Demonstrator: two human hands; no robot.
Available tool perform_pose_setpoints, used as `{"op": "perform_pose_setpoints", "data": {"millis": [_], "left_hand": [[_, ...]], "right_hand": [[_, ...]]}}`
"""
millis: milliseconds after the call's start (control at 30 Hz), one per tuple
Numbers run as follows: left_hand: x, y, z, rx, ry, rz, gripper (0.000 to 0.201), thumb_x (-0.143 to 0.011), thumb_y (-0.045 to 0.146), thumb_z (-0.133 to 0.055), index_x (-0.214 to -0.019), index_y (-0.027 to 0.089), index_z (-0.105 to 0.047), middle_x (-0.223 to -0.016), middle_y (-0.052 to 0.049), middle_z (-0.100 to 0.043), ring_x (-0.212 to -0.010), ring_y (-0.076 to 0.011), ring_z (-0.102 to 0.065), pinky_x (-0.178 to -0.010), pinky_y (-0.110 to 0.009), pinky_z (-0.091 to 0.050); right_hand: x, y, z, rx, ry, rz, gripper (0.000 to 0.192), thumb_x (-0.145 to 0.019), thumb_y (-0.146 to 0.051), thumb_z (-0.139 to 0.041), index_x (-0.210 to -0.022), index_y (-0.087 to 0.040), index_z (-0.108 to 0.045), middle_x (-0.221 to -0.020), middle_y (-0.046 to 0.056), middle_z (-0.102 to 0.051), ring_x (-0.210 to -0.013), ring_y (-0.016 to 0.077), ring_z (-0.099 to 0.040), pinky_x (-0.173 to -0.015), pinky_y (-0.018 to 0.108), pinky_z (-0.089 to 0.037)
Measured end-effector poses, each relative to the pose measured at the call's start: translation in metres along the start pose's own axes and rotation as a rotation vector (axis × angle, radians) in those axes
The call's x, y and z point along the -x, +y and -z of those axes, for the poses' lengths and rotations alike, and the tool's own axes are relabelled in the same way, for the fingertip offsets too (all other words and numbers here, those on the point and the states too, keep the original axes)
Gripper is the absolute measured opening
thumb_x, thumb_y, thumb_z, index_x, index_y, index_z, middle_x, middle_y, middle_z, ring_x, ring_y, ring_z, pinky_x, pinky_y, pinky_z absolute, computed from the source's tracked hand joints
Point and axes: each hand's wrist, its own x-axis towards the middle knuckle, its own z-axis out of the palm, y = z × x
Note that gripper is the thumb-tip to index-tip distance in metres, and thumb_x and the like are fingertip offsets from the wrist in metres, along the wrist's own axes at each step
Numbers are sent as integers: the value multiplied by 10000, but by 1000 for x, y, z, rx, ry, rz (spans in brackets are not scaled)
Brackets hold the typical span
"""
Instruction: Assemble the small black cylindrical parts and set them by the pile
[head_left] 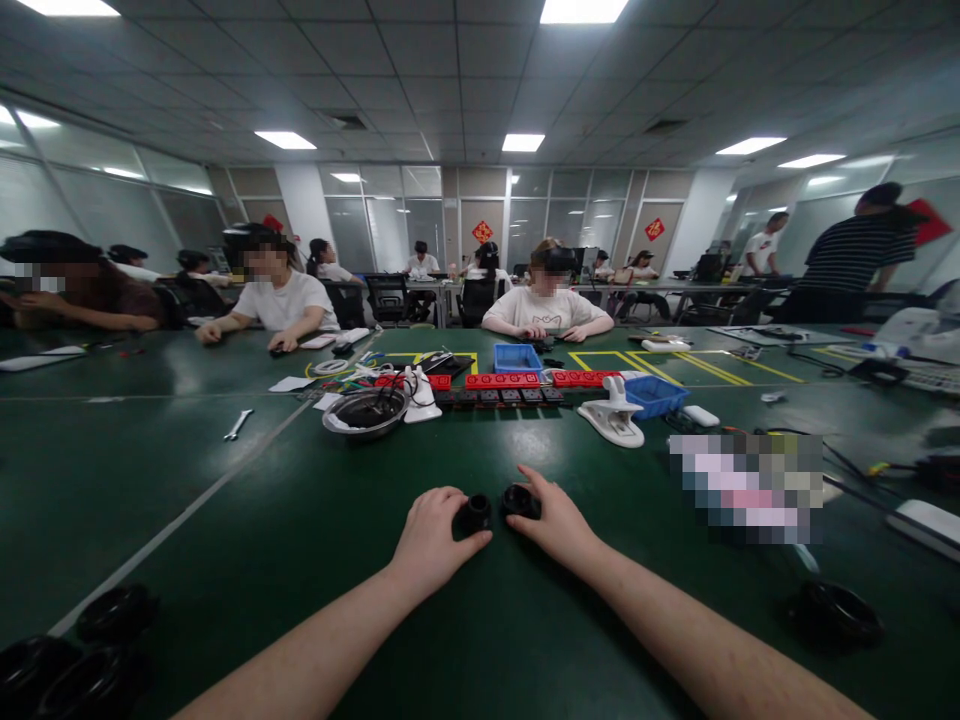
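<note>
My left hand point(433, 540) grips a small black round part point(475, 513) on the green table point(225, 520). My right hand point(551, 522) holds a second small black round part point(519, 500) right beside it. The two parts sit close together, almost touching, in front of me at the table's middle. Both forearms reach in from the bottom edge.
A metal bowl point(365, 412) with cables, red and black power strips point(510, 385), blue bins point(655, 395) and a white clamp point(615, 415) lie farther back. Black ring parts point(90, 650) sit at the near left, another black ring point(840, 612) at the near right. Several people sit across the table.
</note>
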Motion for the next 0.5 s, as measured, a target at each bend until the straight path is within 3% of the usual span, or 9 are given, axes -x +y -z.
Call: {"op": "perform_pose_setpoints", "data": {"millis": [133,267,367,500], "left_hand": [[-1,-4,-2,3,15,-19,412,-660,486,-547,-960,204,-553,-1003,-52,-548,-985,-234,-460,-912,-433,-283],[0,-6,2,-19,36,-18,375,-639,514,-560,-864,214,-581,-945,-27,-570,-968,-232,-470,-962,-514,-142],[4,-3,7,-27,25,-34,402,-598,555,-573,-797,206,-595,-913,-25,-572,-942,-231,-479,-954,-513,-164],[13,9,10,-85,45,-109,439,-538,598,-592,-707,193,-593,-838,-17,-578,-882,-216,-499,-957,-468,-191]], "right_hand": [[1,1,0,45,107,16,739,-615,-375,-611,-1247,-156,-298,-1165,108,-473,-1094,237,-404,-914,374,-303],[-2,-9,20,83,225,81,467,-741,-386,-479,-1138,-147,-425,-1119,97,-497,-1054,201,-427,-893,337,-323],[-1,-25,44,164,72,88,241,-771,-328,-441,-878,-157,-573,-879,60,-590,-858,183,-520,-767,301,-387],[21,-47,59,234,-242,124,259,-783,-343,-417,-739,-177,-612,-718,32,-585,-678,153,-529,-609,254,-385]]}}
